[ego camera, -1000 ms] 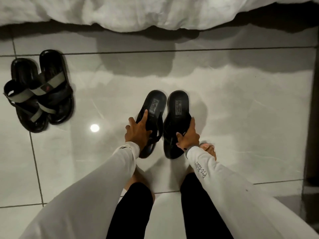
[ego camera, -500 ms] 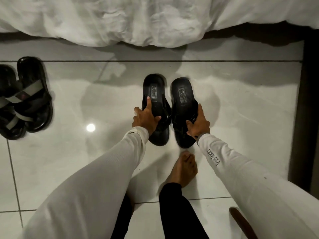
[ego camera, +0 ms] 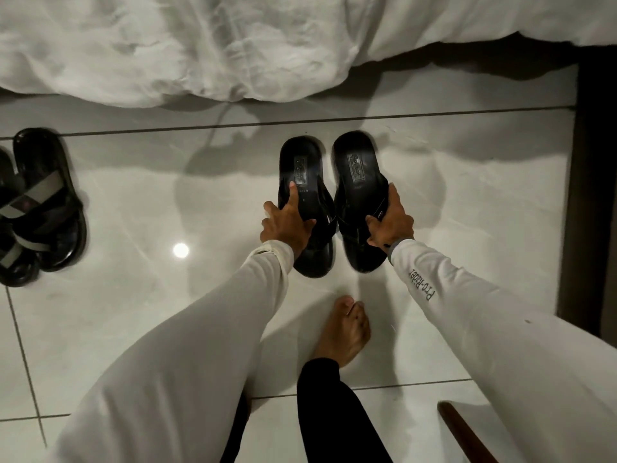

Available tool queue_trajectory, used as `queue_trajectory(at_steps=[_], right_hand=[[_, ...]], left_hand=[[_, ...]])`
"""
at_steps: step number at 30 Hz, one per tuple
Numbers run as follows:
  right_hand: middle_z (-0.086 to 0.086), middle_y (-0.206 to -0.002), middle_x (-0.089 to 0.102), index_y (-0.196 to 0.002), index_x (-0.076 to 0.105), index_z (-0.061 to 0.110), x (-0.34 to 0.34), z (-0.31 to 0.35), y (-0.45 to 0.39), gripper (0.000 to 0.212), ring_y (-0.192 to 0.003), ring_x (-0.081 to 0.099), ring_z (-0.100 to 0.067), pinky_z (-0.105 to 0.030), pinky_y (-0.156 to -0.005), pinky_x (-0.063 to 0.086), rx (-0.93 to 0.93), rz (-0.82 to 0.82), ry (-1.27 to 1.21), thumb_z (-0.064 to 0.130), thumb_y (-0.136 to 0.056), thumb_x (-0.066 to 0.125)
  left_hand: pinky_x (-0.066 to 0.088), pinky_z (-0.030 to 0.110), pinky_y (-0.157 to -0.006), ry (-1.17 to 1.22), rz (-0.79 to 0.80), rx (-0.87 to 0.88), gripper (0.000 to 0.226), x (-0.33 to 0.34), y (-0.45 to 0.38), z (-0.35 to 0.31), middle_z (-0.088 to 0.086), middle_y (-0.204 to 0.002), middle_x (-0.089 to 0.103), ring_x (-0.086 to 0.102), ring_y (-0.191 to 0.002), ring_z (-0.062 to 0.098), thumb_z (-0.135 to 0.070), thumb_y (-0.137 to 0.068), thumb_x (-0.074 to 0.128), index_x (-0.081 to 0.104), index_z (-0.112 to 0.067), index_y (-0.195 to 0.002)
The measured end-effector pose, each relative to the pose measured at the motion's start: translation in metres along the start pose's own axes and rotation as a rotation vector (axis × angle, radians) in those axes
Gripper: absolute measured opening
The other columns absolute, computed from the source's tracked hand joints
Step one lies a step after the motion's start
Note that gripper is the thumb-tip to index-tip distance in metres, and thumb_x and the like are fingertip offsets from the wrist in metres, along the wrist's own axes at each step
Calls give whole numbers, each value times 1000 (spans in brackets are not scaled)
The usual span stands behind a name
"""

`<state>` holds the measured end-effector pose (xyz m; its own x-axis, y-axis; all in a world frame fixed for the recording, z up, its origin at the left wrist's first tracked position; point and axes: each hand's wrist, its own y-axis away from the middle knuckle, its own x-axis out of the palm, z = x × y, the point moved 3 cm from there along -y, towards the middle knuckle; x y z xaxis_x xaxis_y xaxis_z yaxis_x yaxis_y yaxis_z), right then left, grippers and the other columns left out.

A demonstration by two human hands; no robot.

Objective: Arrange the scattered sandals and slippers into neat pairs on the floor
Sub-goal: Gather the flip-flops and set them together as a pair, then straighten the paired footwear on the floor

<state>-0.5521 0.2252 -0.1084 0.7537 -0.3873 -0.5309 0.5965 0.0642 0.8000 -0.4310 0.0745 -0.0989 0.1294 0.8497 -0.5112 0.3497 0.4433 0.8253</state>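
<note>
Two black flip-flop slippers lie side by side on the glossy white tile floor [ego camera: 467,228], heels pointing toward the bed. My left hand [ego camera: 287,225] grips the strap area of the left slipper [ego camera: 302,162]. My right hand [ego camera: 390,222] grips the strap of the right slipper [ego camera: 357,162]. The two slippers are nearly parallel, almost touching at the straps. At the far left edge a pair of black sandals with grey straps [ego camera: 50,202] sits together, partly cut off by the frame.
A white bedsheet [ego camera: 200,45] hangs down to the floor along the top. A dark wooden post [ego camera: 587,195] runs down the right side. My bare foot [ego camera: 344,332] stands just behind the slippers. A brown wooden edge [ego camera: 467,432] shows at bottom right.
Both hands have slid the black slippers away from me toward the bed, and straightened them into a parallel pair. The view has shifted right, pushing the grey-strapped sandals to the left edge.
</note>
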Motion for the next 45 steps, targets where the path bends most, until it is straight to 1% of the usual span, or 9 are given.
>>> queue_trajectory(at_steps=[9,16,23,27,31,33,36,39,45], right_hand=[[-23,-135,57,-159,11,28,-12,12,15,84,-124,55,-44,-48,-109,45,-40,-19,112,18,-93,62],[-32,-152,31,-160,9,21,13,49,95,84,-138,40,-47,-48,-115,37,-158,8,427,29,-94,59],[-24,-146,39,-160,8,25,129,118,148,82,-133,45,-43,-50,-105,44,-255,52,583,32,-95,57],[-21,-149,37,-160,10,23,228,166,172,78,-135,42,-41,-48,-104,45,-337,108,603,29,-96,55],[-19,-154,33,-158,20,19,322,230,194,78,-138,39,-39,-47,-108,41,-539,91,649,29,-92,61],[-20,-156,30,-157,23,18,364,269,199,84,-139,37,-40,-47,-109,39,-687,84,665,25,-86,67],[-24,-158,27,-157,24,19,417,316,195,98,-140,36,-44,-49,-109,40,-856,85,725,17,-74,76],[-22,-165,9,-157,20,23,449,328,184,106,-151,18,-42,-51,-115,32,-856,146,886,23,-71,82],[-20,-167,1,-156,25,24,449,303,183,90,-154,11,-41,-52,-118,31,-857,117,912,32,-82,76]], left_hand=[[50,56,-107,-45,-8,45,84,-9,18,-2,20,-143,39,53,-128,45,-44,-98,64,11,-31,-163],[44,54,-109,-118,-50,-44,89,-68,61,75,16,-159,29,42,-140,40,-57,-97,57,4,-31,-163],[46,53,-109,-114,-89,-128,89,-138,65,225,17,-158,30,42,-141,39,-57,-95,60,11,-25,-162],[49,53,-100,-130,-328,-116,64,-199,61,318,19,-140,47,51,-129,42,-41,-95,65,40,-14,-147],[45,58,-104,-77,-473,-149,50,-267,33,389,20,-141,46,47,-132,43,-30,-97,60,46,-17,-143],[45,61,-106,-20,-452,-161,47,-298,7,415,22,-141,42,47,-130,46,-29,-100,56,43,-22,-145],[40,61,-114,13,-245,-214,62,-326,-37,446,24,-149,34,44,-134,50,-36,-103,53,26,-30,-158],[35,53,-121,-37,-80,-201,68,-324,-62,457,26,-155,36,37,-144,43,-38,-106,48,12,-31,-163],[34,57,-120,-43,-108,-215,66,-301,-63,451,30,-153,26,39,-136,53,-43,-107,45,12,-33,-163]])
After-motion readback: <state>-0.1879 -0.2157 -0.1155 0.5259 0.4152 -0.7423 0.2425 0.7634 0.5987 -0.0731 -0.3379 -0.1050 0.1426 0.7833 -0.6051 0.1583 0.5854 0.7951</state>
